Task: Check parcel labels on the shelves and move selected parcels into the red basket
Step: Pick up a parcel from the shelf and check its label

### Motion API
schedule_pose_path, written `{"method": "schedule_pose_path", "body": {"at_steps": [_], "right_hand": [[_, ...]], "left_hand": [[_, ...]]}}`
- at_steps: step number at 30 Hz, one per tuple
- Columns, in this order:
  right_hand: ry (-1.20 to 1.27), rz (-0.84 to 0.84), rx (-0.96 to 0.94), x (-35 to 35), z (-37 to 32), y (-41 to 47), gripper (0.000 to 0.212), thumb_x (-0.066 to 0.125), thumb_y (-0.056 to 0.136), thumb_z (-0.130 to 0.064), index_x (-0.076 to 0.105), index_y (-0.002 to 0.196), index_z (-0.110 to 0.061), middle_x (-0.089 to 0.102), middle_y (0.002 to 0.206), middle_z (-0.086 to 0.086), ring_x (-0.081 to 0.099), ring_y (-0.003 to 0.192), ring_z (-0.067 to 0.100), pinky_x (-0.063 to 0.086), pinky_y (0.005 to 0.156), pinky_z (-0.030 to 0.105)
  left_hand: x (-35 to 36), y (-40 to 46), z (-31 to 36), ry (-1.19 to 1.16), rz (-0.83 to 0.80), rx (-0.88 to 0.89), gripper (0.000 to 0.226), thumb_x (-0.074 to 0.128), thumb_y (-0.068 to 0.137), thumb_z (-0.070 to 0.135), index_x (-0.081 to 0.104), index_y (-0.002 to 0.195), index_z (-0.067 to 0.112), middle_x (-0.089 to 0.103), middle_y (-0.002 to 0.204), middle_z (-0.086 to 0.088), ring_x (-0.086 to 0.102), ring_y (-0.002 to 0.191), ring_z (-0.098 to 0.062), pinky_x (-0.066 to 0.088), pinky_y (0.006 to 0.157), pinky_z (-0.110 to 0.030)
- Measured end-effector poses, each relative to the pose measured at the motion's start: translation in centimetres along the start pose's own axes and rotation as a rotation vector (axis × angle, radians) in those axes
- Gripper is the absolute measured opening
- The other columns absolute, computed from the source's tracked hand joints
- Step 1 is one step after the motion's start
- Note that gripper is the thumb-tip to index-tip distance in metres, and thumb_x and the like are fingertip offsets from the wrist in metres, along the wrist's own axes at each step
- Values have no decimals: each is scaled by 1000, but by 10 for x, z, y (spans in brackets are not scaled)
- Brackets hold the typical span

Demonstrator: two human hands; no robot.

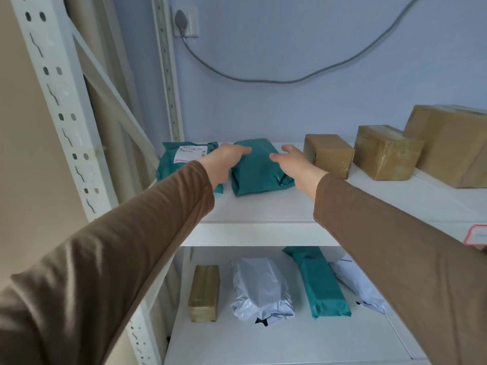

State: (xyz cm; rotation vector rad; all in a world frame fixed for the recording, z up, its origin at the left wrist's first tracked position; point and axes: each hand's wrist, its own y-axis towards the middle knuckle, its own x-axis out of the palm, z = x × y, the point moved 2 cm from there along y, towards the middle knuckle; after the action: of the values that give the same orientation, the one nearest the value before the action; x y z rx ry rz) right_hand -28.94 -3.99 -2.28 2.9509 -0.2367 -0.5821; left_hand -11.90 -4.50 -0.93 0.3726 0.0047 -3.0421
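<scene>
— What do the hands have hold of?

— Nothing yet, by the look of it. The left hand lies over the left edge of the middle teal parcel, fingers fairly straight across its top; the right hand reaches in from the parcel's right side with fingers extended and spread. Whether either palm actually presses the plastic cannot be told from this angle — no finger is curled round it.

— And where does the parcel sit?

— On the upper shelf, flat, label side apparently down, since no label shows. Just to its left lies a second teal parcel with its white label facing up. To the right stand three cardboard boxes, apart from it. The red basket is not in view.

— How would it handle?

— It looks like a soft poly mailer: glossy, wrinkled, plump in the middle. Probably light and yielding, and the film may slip under flat fingers. Gripping both long edges, thumbs on top and fingers tucked beneath, would likely suit it best; then it can be turned over to find the label.

— Anything below?

— The lower shelf holds a small box, two grey mailers and another teal one.
</scene>
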Motion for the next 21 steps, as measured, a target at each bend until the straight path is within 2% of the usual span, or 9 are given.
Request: {"method": "schedule_pose_path", "body": {"at_steps": [2,5,8,12,14,15,17,19,21], "right_hand": [[-23,-28,56,0,3,1,62,54,105,-27,28,159,-11,42,157,5,45,139,25,34,91,26],[-35,-21,96,2,6,5,52,60,101,-26,44,146,-6,55,137,3,56,110,24,43,86,29],[93,-12,142,-2,15,11,53,70,95,-25,52,140,-4,63,133,12,63,114,28,54,95,37],[300,-37,169,-16,19,-10,48,74,92,-14,54,134,-2,67,126,16,66,114,31,56,99,45],[366,-39,120,-25,15,-31,38,69,94,-4,51,127,-7,68,111,11,66,107,27,57,92,43],[397,-36,86,-30,13,-41,47,68,94,0,49,136,-12,66,111,7,66,104,26,58,87,41],[421,-36,4,-43,11,-70,65,67,94,1,42,150,-20,63,116,0,67,101,21,59,78,36],[424,-45,-74,-57,11,-105,70,66,94,1,39,153,-24,63,116,-4,68,98,15,59,71,29],[422,-64,-149,-74,13,-142,71,66,94,2,40,154,-26,63,128,0,69,106,15,60,74,26]], "left_hand": [[10,7,-9,-51,-25,-63,53,70,96,28,53,143,8,61,141,-3,61,120,-22,49,94,-29],[14,22,-18,-68,-10,-113,71,77,83,31,48,144,11,61,140,-8,62,122,-30,52,104,-43],[15,15,-15,-55,55,-68,66,69,94,19,36,151,12,53,144,-14,57,123,-32,50,106,-48],[18,-11,-14,-80,52,-7,80,63,99,8,17,164,20,42,155,-16,50,125,-32,46,111,-47],[18,-29,-11,-158,51,10,82,63,98,4,18,164,23,43,155,-16,53,130,-33,48,110,-49],[18,-41,-10,-198,57,24,82,63,98,3,19,164,23,45,154,-16,56,128,-34,50,107,-50],[20,-72,-7,-291,57,47,82,64,98,3,20,163,24,52,146,-13,63,118,-33,56,100,-49],[22,-109,-5,-397,35,65,81,65,98,3,21,163,23,60,125,-6,68,99,-25,60,87,-43],[23,-146,-7,-489,6,81,81,68,96,4,23,162,20,63,122,-2,68,99,-20,59,90,-39]]}}
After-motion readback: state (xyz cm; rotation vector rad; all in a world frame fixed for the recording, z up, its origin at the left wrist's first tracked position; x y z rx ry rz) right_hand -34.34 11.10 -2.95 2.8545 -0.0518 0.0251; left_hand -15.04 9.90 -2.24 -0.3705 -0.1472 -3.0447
